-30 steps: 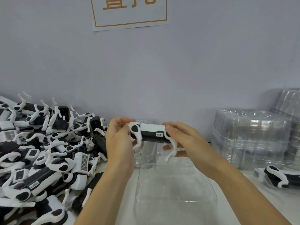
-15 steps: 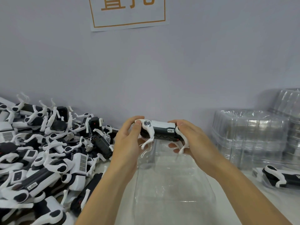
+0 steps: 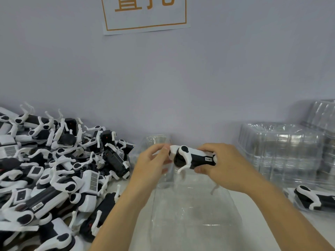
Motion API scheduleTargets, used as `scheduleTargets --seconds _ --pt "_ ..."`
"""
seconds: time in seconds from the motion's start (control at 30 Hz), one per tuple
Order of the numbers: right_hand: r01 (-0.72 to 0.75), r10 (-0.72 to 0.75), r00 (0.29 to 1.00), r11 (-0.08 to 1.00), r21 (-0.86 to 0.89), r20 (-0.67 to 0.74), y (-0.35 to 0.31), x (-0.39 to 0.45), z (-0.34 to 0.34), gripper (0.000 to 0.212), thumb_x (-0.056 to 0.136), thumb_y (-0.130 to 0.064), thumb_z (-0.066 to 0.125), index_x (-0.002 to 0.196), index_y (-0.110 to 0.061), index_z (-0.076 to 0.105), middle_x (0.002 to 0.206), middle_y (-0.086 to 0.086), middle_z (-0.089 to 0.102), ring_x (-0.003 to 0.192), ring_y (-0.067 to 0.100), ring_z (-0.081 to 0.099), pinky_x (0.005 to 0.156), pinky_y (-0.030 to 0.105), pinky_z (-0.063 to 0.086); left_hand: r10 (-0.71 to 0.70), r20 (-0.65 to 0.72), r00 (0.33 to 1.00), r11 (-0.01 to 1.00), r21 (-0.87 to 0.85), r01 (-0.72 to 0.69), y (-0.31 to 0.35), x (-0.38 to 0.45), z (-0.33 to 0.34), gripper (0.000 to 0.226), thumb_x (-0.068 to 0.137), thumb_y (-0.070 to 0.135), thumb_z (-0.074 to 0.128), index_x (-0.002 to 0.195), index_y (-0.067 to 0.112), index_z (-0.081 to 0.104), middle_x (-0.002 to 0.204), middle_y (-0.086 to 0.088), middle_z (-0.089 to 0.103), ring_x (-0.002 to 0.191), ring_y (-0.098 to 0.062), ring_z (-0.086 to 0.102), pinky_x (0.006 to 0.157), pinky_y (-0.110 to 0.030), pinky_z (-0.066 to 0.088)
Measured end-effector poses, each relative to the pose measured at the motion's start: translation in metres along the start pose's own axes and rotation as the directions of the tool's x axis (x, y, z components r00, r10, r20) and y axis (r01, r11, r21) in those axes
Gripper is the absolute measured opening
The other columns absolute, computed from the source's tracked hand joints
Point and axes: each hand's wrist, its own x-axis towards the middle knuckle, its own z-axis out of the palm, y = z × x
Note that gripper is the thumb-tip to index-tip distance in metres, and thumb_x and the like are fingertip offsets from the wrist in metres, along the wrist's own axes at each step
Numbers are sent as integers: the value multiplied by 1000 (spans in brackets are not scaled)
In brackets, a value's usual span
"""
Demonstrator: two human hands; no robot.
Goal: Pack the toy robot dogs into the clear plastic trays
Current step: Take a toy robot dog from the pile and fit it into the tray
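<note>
I hold one black-and-white toy robot dog in the air above an open clear plastic tray lying on the table in front of me. My right hand grips the dog's body from the right, fingers curled round it. My left hand pinches the dog's white end at the left. The dog's white legs hang down toward the tray. The tray's upright far part stands behind my left hand.
A big heap of black-and-white robot dogs fills the table's left side. A stack of clear trays stands at the right against the wall, with a packed dog in a tray in front of it. A paper sign hangs on the wall.
The dog has been turned in my hands and shifted to the right. My right hand's grip moved over the dog's body; my left hand now pinches only its end.
</note>
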Motion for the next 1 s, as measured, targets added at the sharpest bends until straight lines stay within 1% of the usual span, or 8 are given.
scheduleTargets --seconds 0.13,0.23,0.3,0.4,0.53,0.73,0.87,1.0 --pt "-59 60 998 997 -53 28 6 0 -13 18 77 -33 82 84 -38 66 80 -14 66 73 7 60 63 25 43 -54 -2 999 952 302 52 -25 6 -14 33 94 3 49 98 27 71 96 13 74 99 -4 64 79 -22 46" --pt "-66 70 994 996 -55 78 5 -1 -14 16 78 -36 81 80 -40 65 75 -13 66 70 7 61 62 24 42 -200 93 975 920 360 154 -49 6 -19 27 92 7 56 100 29 71 101 15 73 101 -5 65 77 -22 44" --pt "-68 72 992 997 -41 103 5 0 -9 15 78 -35 80 83 -36 67 74 -11 67 69 9 63 63 26 45 -272 98 957 927 292 234 -59 4 -18 15 83 24 68 95 29 76 102 9 74 95 -11 67 76 -24 44" --pt "-60 63 991 998 -27 119 4 -1 5 17 79 -36 79 91 -33 67 82 -10 69 75 11 65 68 28 51 -312 75 947 939 177 295 -67 4 -17 23 67 33 72 87 27 80 94 2 76 88 -16 68 78 -28 46" --pt "-34 43 980 998 -51 195 6 -3 22 20 77 -37 80 91 -34 66 88 -13 68 76 5 63 66 22 46 -325 87 942 945 73 319 -74 6 -19 16 82 18 64 82 17 80 88 -7 76 85 -24 69 86 -41 51" --pt "-69 130 945 976 -204 299 13 -2 27 24 73 -29 82 77 -35 60 87 -11 61 74 10 61 57 22 48 -288 53 956 958 26 287 -80 8 -19 21 93 10 60 92 16 81 102 -9 77 100 -24 71 95 -39 53" --pt "-53 111 948 979 -197 297 14 -3 38 21 73 -29 83 80 -33 64 92 -10 61 80 11 61 67 25 50 -290 6 957 957 -26 290 -83 9 -14 23 95 7 56 90 8 78 100 -15 75 98 -29 67 97 -45 50" --pt "-32 84 963 980 -197 257 18 -4 45 24 72 -31 82 91 -28 68 92 -11 58 84 14 61 77 36 55 -293 37 956 955 -40 294 -81 7 -12 27 95 26 55 97 7 74 107 -19 71 97 -29 66 102 -49 47"
